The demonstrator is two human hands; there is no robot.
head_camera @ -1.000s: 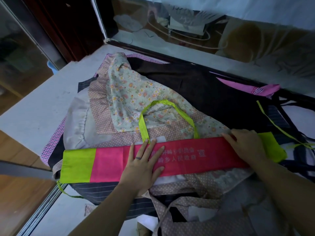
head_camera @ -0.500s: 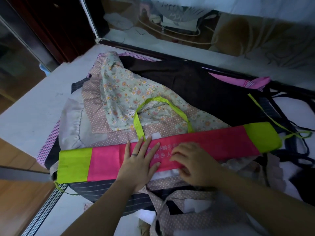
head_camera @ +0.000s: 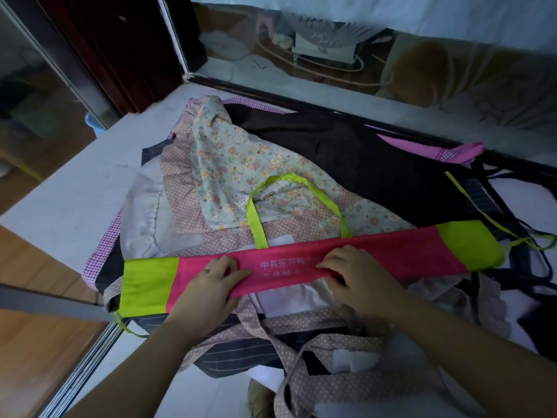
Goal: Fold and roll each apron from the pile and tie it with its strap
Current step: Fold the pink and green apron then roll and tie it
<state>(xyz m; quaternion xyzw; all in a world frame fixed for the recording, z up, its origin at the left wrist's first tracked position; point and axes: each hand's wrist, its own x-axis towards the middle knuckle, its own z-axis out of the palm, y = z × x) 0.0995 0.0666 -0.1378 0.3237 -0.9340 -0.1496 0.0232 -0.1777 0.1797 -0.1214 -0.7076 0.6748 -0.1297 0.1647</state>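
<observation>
White tabletop [head_camera: 75, 200] under apron pile [head_camera: 241, 164] | folded pink-and-green apron [head_camera: 391, 254] lies long axis left-right | left hand [head_camera: 208, 285] and right hand [head_camera: 358, 276] each pinch its near edge mid-length

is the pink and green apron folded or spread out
Folded: the pink and green apron is a narrow band across the pile, neck loop sticking out. The left hand and right hand grip its near edge.
</observation>
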